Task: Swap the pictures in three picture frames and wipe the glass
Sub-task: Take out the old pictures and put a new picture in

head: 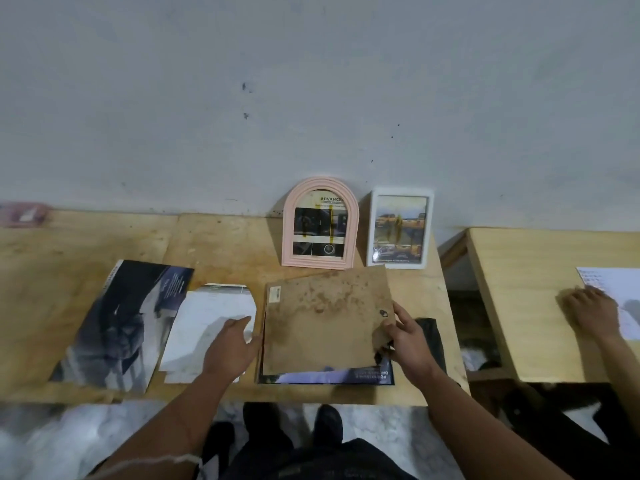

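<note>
**Backing board held over a face-down frame on a wooden table**

The person stands at the wooden table [214, 237]; a brown, stained backing board [325, 323] lies tilted over a face-down frame [329, 378], a printed picture edge showing along its near side; the right hand [405, 344] pinches the board's right edge, thumb on top and fingers curled beneath; the left hand [230, 348] lies spread with straight fingers at the board's left edge, resting partly on a pale cut-out picture [204, 327]; left of that lies a dark magazine [121, 323]; against the wall stand a pink arched frame [320, 223] and, just beside it, a white rectangular frame [400, 228], both holding pictures; on a separate table [519, 289] to the right, another person's hand [588, 310] rests on a sheet of paper [616, 282].
</note>
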